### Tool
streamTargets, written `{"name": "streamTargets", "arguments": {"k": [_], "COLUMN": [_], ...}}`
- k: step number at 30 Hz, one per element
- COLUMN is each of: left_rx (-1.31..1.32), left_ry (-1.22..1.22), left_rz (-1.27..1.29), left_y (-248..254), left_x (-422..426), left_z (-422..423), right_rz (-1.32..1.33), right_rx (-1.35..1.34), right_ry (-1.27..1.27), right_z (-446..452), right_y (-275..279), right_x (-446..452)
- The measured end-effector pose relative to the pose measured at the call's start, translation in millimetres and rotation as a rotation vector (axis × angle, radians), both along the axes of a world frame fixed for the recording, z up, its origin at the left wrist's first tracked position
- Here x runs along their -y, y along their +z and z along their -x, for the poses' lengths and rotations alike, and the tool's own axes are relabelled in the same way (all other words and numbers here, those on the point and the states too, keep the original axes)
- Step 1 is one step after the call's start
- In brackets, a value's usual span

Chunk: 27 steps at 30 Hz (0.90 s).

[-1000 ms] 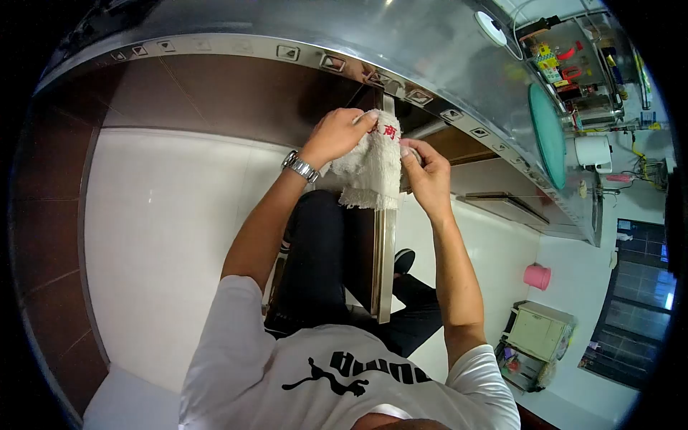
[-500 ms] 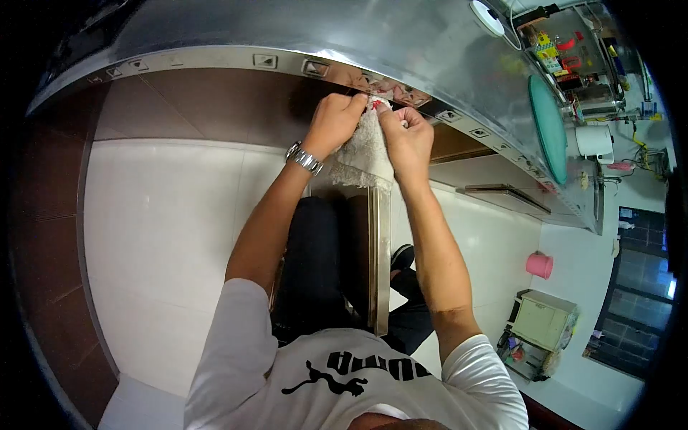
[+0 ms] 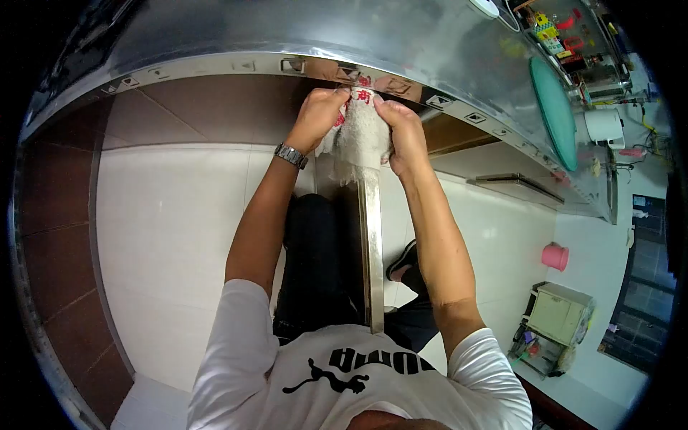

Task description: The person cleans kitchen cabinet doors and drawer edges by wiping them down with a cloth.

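A whitish towel (image 3: 360,140) with red printed characters hangs just below the metal counter edge, draped over the upper end of an open cabinet door (image 3: 372,251). My left hand (image 3: 320,118), below a metal-banded watch (image 3: 291,155), pinches the towel's left side. On the other side, my right hand (image 3: 403,136) grips the towel with the thumb on top near the red print. Both hands are closed, and the fingers behind the cloth are hidden. The door stands edge-on between my legs.
The steel counter (image 3: 287,29) runs across the top, with a green round board (image 3: 553,113) and a white container (image 3: 603,125) at the right. A pink bucket (image 3: 555,256) and a pale cabinet (image 3: 559,313) are at the right. Another cabinet door (image 3: 519,188) stands open.
The towel is now spread wider, showing more red print on its front. My right hand has shifted from pinching at its top edge to gripping its side. The view has moved slightly.
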<state>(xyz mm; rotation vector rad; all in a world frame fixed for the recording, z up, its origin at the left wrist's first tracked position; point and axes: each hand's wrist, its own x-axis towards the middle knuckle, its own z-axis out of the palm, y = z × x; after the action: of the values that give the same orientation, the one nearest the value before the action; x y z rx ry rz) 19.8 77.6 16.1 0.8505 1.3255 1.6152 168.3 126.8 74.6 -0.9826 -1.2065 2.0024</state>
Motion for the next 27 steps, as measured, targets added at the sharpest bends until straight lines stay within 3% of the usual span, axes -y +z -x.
{"name": "streamTargets", "arguments": {"k": [4, 6, 11, 14, 15, 17, 19, 23, 25, 27], "left_rx": [0.037, 0.173, 0.129, 0.09, 0.077, 0.016, 0.158, 0.278, 0.046, 0.041], "left_ry": [0.034, -0.075, -0.184, -0.048, 0.071, 0.087, 0.088, 0.032, -0.012, 0.014], "left_rz": [0.016, -0.004, 0.085, 0.031, 0.006, -0.082, 0.056, 0.015, 0.098, 0.013], "left_y": [2.9, 11.7, 19.3, 11.4, 9.2, 2.7, 16.6, 13.7, 11.4, -6.7], "left_x": [0.6, 7.1, 12.4, -0.9, -5.4, -7.2, 3.6, 19.7, 13.8, -4.2], "left_z": [-3.4, -5.6, 2.3, 4.5, 5.2, 6.0, -2.4, -16.1, -0.5, 10.2], "right_rz": [-0.064, -0.076, -0.137, -0.475, -0.477, -0.389, -0.381, -0.258, -0.378, -0.383], "right_rx": [0.059, 0.058, 0.087, 0.265, 0.264, 0.133, 0.191, 0.235, 0.2, 0.208], "right_ry": [-0.042, -0.054, -0.09, -0.16, -0.159, -0.182, -0.147, -0.079, -0.098, -0.126], "right_z": [-1.6, -10.7, -20.5, -0.3, 5.1, 10.7, -5.4, -22.0, -16.2, -3.0], "right_y": [4.0, -4.9, -7.6, -7.7, -9.3, -12.3, -4.2, 0.6, -6.9, -12.7], "right_x": [-5.0, -0.1, 9.6, -2.8, -3.8, -2.9, 7.8, 24.9, 18.2, 5.2]}}
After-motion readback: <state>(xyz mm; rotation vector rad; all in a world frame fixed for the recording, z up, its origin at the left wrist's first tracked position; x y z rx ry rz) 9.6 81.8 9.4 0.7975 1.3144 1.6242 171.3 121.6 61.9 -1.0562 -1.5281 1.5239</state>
